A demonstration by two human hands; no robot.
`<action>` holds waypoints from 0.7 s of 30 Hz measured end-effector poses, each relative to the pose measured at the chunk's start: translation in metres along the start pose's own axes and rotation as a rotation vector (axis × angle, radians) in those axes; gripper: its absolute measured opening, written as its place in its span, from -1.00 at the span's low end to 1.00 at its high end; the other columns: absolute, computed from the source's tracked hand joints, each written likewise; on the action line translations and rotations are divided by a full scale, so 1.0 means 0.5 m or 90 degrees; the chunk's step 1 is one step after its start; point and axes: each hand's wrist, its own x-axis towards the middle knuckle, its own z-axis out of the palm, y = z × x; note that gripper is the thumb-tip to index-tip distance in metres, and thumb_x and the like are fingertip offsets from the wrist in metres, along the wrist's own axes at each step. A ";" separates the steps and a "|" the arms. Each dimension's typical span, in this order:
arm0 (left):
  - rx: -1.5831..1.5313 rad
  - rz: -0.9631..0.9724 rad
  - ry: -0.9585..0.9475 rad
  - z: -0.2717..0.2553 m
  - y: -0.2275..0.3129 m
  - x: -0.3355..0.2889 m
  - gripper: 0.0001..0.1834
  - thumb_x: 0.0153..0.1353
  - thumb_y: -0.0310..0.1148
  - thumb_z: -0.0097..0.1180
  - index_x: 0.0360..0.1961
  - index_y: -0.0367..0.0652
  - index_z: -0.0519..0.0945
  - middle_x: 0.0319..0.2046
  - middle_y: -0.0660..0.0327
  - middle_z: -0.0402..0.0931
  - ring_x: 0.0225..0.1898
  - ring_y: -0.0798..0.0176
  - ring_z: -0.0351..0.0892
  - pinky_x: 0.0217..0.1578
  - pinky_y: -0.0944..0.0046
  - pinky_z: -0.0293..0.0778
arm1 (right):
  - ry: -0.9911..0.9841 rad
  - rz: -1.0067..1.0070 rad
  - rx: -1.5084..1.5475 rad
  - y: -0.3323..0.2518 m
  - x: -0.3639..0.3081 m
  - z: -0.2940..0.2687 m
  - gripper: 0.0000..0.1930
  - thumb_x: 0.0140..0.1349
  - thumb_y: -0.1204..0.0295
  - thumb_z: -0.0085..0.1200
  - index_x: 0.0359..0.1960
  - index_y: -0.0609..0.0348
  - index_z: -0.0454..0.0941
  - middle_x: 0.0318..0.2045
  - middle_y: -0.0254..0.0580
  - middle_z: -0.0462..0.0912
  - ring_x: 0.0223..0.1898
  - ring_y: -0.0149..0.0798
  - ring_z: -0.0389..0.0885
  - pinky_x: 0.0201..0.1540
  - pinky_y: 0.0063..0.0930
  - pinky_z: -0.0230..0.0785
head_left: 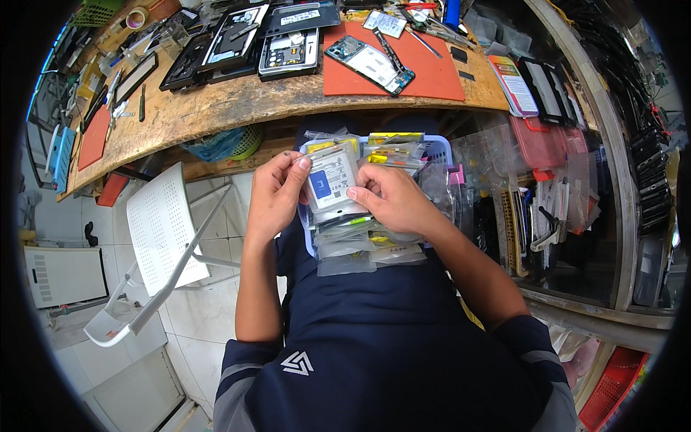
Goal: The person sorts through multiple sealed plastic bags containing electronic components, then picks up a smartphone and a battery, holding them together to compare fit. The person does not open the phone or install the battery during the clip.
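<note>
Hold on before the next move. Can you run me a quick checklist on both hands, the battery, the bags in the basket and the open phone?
1. Left hand on the battery: ok, thumb at its upper left edge.
2. Right hand on the battery: ok, thumb at its right side.
3. Battery's printed face visible: ok, blue patch towards the camera.
4. Battery's back undamaged: cannot tell, it faces away.
5. Bags within the basket: not ok, several overhang the near side.
6. Phone uncovered on the red mat: not ok, a dark piece lies across it.
</note>
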 end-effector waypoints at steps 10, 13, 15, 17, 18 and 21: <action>-0.014 0.003 -0.003 0.000 -0.004 0.001 -0.69 0.52 -0.23 0.09 -0.21 -0.32 0.61 -0.52 0.32 0.56 -0.55 0.51 0.49 -0.51 0.44 0.44 | -0.003 -0.002 0.001 0.001 0.000 -0.001 -0.73 0.34 0.29 0.21 -0.37 0.27 0.54 -0.48 -0.02 0.65 -0.43 -0.08 0.64 -0.32 -0.20 0.40; -0.020 0.006 -0.002 0.000 -0.006 0.001 -0.69 0.52 -0.24 0.09 -0.20 -0.33 0.61 -0.52 0.32 0.56 -0.56 0.50 0.49 -0.52 0.44 0.44 | -0.002 -0.008 0.003 0.005 0.000 0.001 -0.73 0.34 0.28 0.21 -0.37 0.26 0.54 -0.47 -0.01 0.66 -0.41 -0.07 0.65 -0.31 -0.19 0.40; -0.021 0.005 0.000 0.000 -0.006 0.001 -0.69 0.52 -0.24 0.09 -0.20 -0.33 0.61 -0.52 0.32 0.56 -0.56 0.50 0.49 -0.52 0.44 0.44 | -0.001 -0.013 0.003 0.006 0.000 0.001 -0.73 0.34 0.28 0.21 -0.36 0.26 0.54 -0.46 -0.01 0.66 -0.41 -0.07 0.65 -0.30 -0.19 0.40; -0.023 0.002 0.000 0.001 -0.006 0.001 -0.69 0.52 -0.24 0.09 -0.21 -0.33 0.61 -0.52 0.32 0.56 -0.56 0.50 0.49 -0.52 0.44 0.44 | -0.002 -0.013 -0.001 0.006 0.001 0.001 -0.73 0.34 0.28 0.21 -0.36 0.26 0.54 -0.46 -0.02 0.66 -0.41 -0.08 0.65 -0.30 -0.20 0.40; -0.023 0.001 0.001 0.001 -0.006 0.001 -0.69 0.52 -0.24 0.09 -0.21 -0.33 0.61 -0.52 0.32 0.57 -0.57 0.50 0.49 -0.52 0.44 0.44 | -0.005 -0.005 -0.004 0.006 0.001 0.001 -0.73 0.34 0.28 0.21 -0.36 0.26 0.54 -0.46 -0.02 0.66 -0.40 -0.08 0.65 -0.30 -0.20 0.40; -0.024 -0.004 0.001 0.002 -0.004 0.001 -0.69 0.52 -0.24 0.09 -0.21 -0.33 0.62 -0.53 0.32 0.57 -0.57 0.51 0.49 -0.53 0.44 0.44 | -0.009 0.008 -0.008 0.003 0.000 0.000 -0.73 0.35 0.27 0.21 -0.35 0.25 0.54 -0.46 -0.03 0.66 -0.41 -0.09 0.65 -0.30 -0.21 0.40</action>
